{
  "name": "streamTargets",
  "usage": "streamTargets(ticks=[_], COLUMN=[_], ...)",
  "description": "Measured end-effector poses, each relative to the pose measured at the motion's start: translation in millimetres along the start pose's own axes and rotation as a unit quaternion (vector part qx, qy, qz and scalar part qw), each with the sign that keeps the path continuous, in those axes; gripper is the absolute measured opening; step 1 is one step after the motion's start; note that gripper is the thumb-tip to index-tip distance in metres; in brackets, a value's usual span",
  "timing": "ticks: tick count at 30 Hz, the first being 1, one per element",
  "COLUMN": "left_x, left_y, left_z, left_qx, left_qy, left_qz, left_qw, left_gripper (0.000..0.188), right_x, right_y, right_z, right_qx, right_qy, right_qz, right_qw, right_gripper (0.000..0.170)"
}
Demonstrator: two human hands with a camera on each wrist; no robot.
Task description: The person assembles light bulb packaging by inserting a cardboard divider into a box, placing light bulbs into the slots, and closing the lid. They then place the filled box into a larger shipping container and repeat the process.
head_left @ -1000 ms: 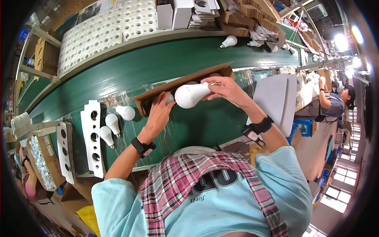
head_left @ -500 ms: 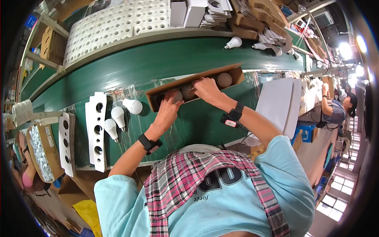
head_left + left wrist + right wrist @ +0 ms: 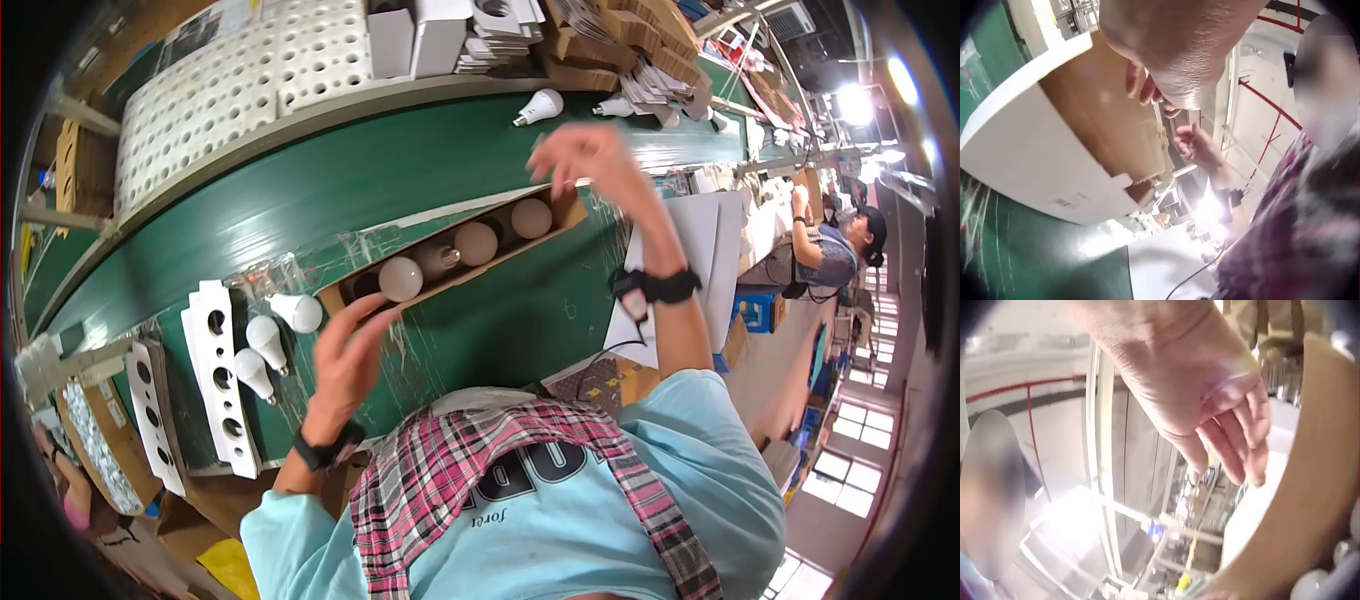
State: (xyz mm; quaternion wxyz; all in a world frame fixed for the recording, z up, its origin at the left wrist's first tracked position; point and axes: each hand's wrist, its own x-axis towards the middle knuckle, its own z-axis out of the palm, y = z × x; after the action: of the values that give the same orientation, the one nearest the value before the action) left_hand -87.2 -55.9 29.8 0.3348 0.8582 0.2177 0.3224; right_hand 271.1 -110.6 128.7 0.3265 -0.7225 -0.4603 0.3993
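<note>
A long cardboard box [image 3: 505,258], brown inside and white outside, lies on the green bench with several white light bulbs [image 3: 476,243] in a row. One bulb [image 3: 437,259] has its metal base turned up; the others show round domes. At the box's near left edge is my left hand [image 3: 345,365], fingers loosely extended, fingertips right by the leftmost bulb [image 3: 400,279]. My right hand [image 3: 600,168], blurred, is raised over the box's right end with nothing in it. In the right wrist view its fingers [image 3: 1229,440] hang loosely beside the brown box wall [image 3: 1297,487].
Three loose bulbs [image 3: 265,343] lie left of the box, beside white cutout inserts [image 3: 222,380]. White sheets [image 3: 690,260] are at right. Across the belt [image 3: 300,190] stand a perforated white tray [image 3: 240,110] and stacked cardboard [image 3: 640,40]. Another person [image 3: 840,250] works at far right.
My right hand lowered a bulb into the box, let it go and lifted away empty to the upper right. My left hand drew back from inside the box to its near edge.
</note>
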Motion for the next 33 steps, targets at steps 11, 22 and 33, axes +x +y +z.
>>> streamTargets(ticks=[11, 22, 33], left_x=[-61, -273, -340], left_y=[-115, -136, -117], left_z=[-151, -175, -182], left_qx=[0.317, 0.343, 0.339], left_qy=[0.165, -0.056, -0.003], left_qz=[-0.25, -0.601, -0.557], left_qw=[0.9, 0.72, 0.758], left_gripper=[0.022, 0.121, 0.117], right_x=[181, 194, 5], right_y=[258, 342, 286], right_z=[-72, -94, -111], right_qx=[-0.344, -0.4, 0.216], right_qy=[0.052, 0.034, 0.153], right_qz=[-0.225, 0.109, 0.148], right_qw=[0.91, 0.909, 0.953], right_gripper=[0.076, 0.073, 0.051])
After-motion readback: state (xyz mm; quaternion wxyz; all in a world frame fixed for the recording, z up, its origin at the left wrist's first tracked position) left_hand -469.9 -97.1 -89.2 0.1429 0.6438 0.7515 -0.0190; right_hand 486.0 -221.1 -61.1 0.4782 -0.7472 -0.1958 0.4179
